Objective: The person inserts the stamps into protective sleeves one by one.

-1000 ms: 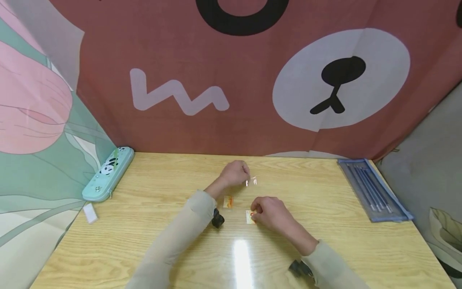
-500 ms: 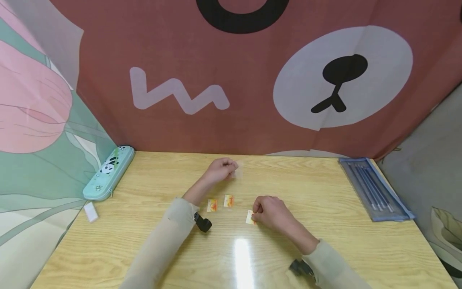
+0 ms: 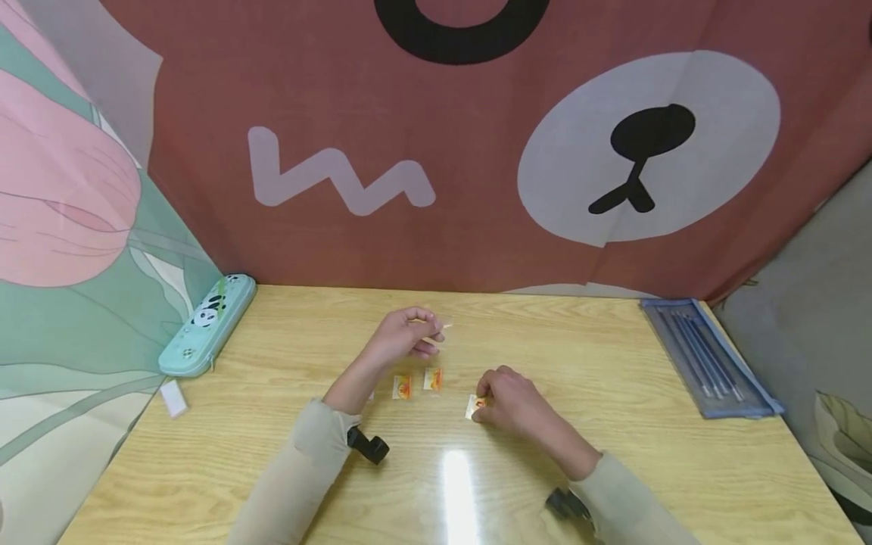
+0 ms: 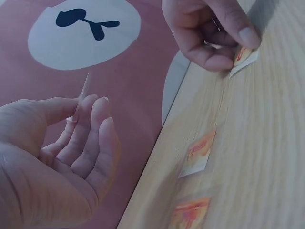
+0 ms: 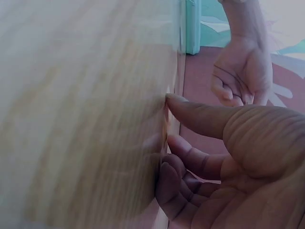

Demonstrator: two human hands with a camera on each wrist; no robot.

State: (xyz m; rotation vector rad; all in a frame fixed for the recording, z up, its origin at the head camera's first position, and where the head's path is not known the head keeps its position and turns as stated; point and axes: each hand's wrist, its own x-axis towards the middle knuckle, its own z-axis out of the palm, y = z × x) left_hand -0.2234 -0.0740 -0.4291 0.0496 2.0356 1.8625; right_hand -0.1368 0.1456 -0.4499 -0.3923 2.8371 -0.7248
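My left hand (image 3: pixel 405 333) is raised over the back of the table, pinching a thin clear piece of plastic (image 4: pixel 84 90) between thumb and index finger. Its other fingers are spread loosely, and the plastic shows nearly edge-on in the left wrist view. With thumb and fingertips, my right hand (image 3: pixel 514 401) pinches a small orange-and-white card (image 3: pixel 472 406) at the tabletop, covering part of it. Two similar cards, one on the left (image 3: pixel 402 387) and one on the right (image 3: pixel 432 378), lie side by side between the hands, each with a clear margin around it.
A turquoise panda pencil case (image 3: pixel 207 325) lies at the table's left edge, a white eraser-like block (image 3: pixel 173 399) just in front of it. On the right lies a blue-edged mesh pouch (image 3: pixel 708 359) holding several long thin sticks. A printed cloth (image 3: pixel 341 250) hangs behind the table (image 3: pixel 579 333).
My left hand has moved left with the clear plastic, uncovering the left card, and its lower fingers have spread. The right hand stays in place, its card slightly tilted.
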